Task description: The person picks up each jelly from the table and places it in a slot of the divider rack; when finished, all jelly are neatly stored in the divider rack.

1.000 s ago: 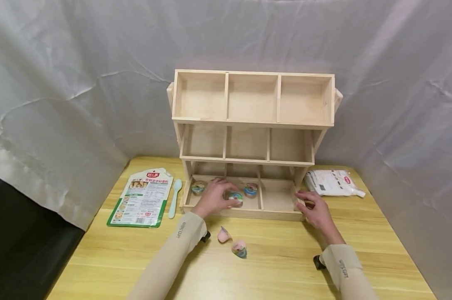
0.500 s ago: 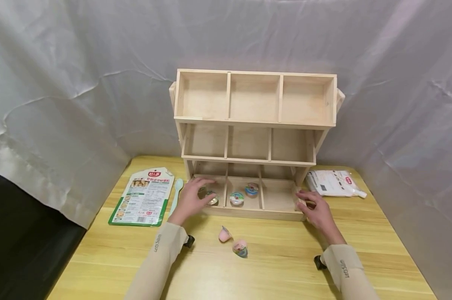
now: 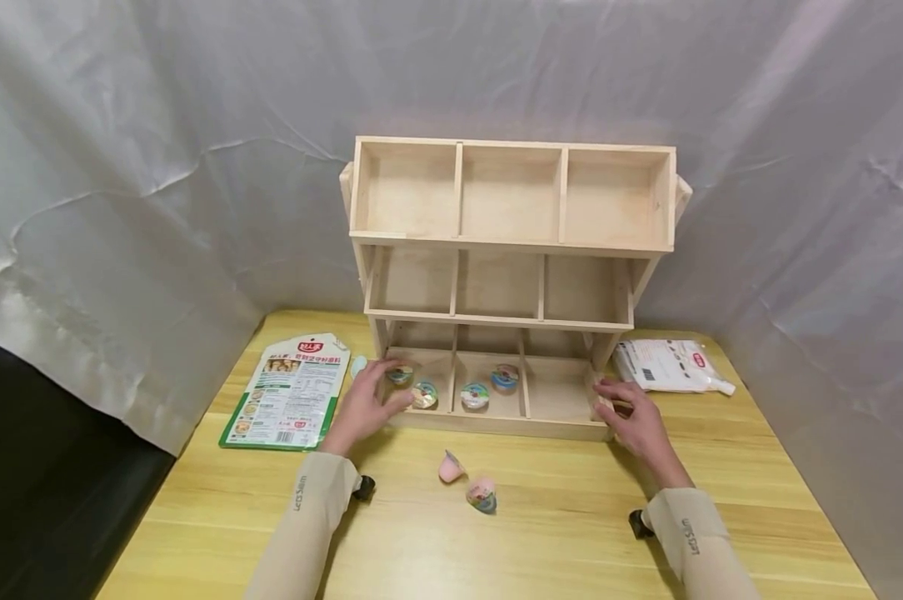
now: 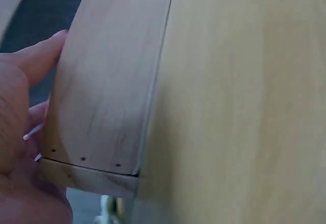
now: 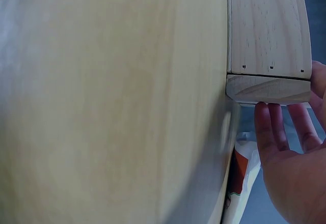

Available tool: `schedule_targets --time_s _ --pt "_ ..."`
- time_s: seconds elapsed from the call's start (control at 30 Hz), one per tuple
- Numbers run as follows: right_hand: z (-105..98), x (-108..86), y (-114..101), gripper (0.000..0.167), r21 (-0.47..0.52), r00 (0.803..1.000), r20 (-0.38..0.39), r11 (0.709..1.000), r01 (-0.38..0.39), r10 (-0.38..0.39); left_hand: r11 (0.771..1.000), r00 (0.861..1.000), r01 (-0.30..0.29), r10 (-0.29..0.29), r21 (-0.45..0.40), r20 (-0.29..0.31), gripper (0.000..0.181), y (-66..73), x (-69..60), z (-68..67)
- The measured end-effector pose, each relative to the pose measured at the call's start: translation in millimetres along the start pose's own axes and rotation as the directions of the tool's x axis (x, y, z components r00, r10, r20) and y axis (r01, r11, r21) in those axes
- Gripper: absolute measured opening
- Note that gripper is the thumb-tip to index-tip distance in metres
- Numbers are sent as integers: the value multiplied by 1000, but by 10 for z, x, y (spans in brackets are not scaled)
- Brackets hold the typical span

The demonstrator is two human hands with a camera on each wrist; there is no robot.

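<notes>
A three-tier wooden rack (image 3: 496, 422) stands on the table, each tier split into three compartments. My left hand (image 3: 363, 408) grips the left end of its bottom tier, thumb over the front edge. On the opposite end, my right hand (image 3: 639, 421) holds the side board, fingers against its outer face in the right wrist view. Two jelly cups, one at the front (image 3: 425, 395) and one behind (image 3: 400, 374), sit in the bottom left compartment. The bottom middle compartment holds a front cup (image 3: 475, 396) and a blue-rimmed cup (image 3: 505, 377).
Two pink jelly cups, a tilted one (image 3: 451, 467) and a nearer one (image 3: 482, 495), lie before the rack. Left of it are a flat green-and-white packet (image 3: 286, 396) and a pale green spoon (image 3: 357, 365), mostly hidden. A white pouch (image 3: 669, 365) lies at right.
My left hand has moved left from the middle compartment to the rack's left end, uncovering the cups in the left compartment. My right hand stays at the right end.
</notes>
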State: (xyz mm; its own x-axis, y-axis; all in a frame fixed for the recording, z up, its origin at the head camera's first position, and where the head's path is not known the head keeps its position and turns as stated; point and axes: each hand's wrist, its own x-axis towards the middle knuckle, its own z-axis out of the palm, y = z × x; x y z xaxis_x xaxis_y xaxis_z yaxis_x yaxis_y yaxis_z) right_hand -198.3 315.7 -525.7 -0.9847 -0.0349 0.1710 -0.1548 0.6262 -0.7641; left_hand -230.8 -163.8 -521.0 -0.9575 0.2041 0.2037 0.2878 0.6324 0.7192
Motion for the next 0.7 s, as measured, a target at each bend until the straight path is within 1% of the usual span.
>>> schedule_targets --time_s 0.13,0.17,0.3,0.4,0.5,0.7 --pt "1 -2 -6 36 -6 1000 -12 1000 9 -9 998 1000 22 -21 -54 11 80 -55 6 44" --pt "0 -3 -8 36 -12 1000 -16 1000 9 -9 998 1000 20 -19 -66 14 81 -66 11 53" --pt "-8 -10 -18 35 -30 1000 -29 1000 6 -7 995 999 33 -30 -93 25 82 -94 25 80" --pt "-8 -12 -26 36 -25 1000 -20 1000 6 -7 993 999 44 -40 -111 30 82 -111 27 86" --pt "-4 -13 -33 36 -23 1000 -12 1000 1 -2 992 998 50 -47 -120 32 81 -120 23 85" --pt "-3 0 -33 36 -24 1000 -17 1000 -4 4 993 998 52 -49 -111 30 82 -124 29 92"
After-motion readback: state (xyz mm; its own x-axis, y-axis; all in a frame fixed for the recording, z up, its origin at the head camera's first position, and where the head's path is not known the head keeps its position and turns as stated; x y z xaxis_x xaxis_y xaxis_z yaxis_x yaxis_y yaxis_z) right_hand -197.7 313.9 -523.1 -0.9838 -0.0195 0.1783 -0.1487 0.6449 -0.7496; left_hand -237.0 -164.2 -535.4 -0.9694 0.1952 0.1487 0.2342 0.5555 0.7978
